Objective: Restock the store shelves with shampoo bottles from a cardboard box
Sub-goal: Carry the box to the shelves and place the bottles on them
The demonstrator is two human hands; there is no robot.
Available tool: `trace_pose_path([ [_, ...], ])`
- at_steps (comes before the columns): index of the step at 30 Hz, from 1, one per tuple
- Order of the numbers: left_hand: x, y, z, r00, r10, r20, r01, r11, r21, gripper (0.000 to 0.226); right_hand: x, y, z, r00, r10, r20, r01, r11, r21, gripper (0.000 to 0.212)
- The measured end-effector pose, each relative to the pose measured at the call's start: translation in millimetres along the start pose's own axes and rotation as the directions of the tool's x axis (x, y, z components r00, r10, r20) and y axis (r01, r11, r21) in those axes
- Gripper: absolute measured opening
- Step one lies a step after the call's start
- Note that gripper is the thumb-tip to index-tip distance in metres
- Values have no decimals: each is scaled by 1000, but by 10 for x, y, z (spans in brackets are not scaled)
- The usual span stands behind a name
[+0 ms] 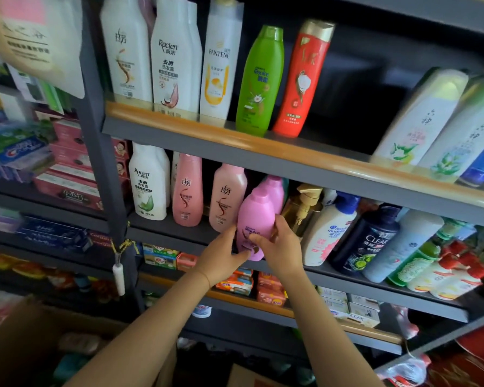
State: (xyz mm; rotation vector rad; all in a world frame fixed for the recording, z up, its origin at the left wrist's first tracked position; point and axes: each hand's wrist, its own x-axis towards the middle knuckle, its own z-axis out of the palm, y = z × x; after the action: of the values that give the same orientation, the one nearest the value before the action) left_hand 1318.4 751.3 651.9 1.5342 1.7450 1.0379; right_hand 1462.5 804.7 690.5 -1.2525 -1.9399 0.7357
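– What are the hands doing?
– Both grip one pink-purple bottle (255, 219) at the middle shelf (375, 286) edge: left hand (221, 256) under its base, right hand (280, 244) around its side.
– How many bottles nearby?
– Two pink bottles (187, 189) stand just left; one more purple bottle (275, 189) sits behind. The upper shelf (263, 148) shows five upright bottles left of a gap

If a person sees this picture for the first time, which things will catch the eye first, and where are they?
First comes the pink Rejoice bottle at the front edge of the middle shelf, held by the left hand and the right hand together. Next, on the upper shelf, the bright green bottle and the red bottle stand side by side, to the right of three white bottles.
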Motion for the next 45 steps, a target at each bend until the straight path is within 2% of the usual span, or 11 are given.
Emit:
trace_pose_path([
  [5, 166, 52, 119, 993, -57, -101, 58, 998, 12, 53, -17, -5, 60, 994, 48, -93, -58, 993, -101, 49],
  [7, 185, 54, 166, 992, -48, -116, 48, 999, 3, 51, -99, -1, 77, 985, 15, -171, -39, 989, -140, 51],
  [9, 187, 56, 198, 989, -39, -140, 38, 999, -12, 49, -207, 28, 116, 974, -62, -216, 25, 985, -172, 42],
  [11, 190, 66, 208, 987, -34, -155, 32, 999, -15, 48, -296, 74, 192, 978, -102, -180, 60, 972, -227, 28],
  [13, 197, 72, 212, 986, -30, -162, 28, 999, -19, 49, -365, 146, 291, 994, -80, -81, 54, 957, -284, 20],
  [17, 220, 112, 230, 987, -33, -156, 29, 999, -30, 50, -450, 226, 371, 1000, -9, 29, 17, 960, -281, 40],
  [20, 255, 140, 238, 986, -36, -163, 31, 999, -36, 49, -437, 205, 359, 999, 30, 38, -20, 969, -245, 49],
  [36, 373, 228, 293, 978, -56, -200, 60, 998, 13, 41, -272, 164, 307, 997, 48, 53, -34, 972, -234, 47],
  [45, 387, 206, 315, 972, -94, -214, 91, 996, -24, 37, -322, 208, 305, 995, 40, 91, -22, 982, -189, 51],
])
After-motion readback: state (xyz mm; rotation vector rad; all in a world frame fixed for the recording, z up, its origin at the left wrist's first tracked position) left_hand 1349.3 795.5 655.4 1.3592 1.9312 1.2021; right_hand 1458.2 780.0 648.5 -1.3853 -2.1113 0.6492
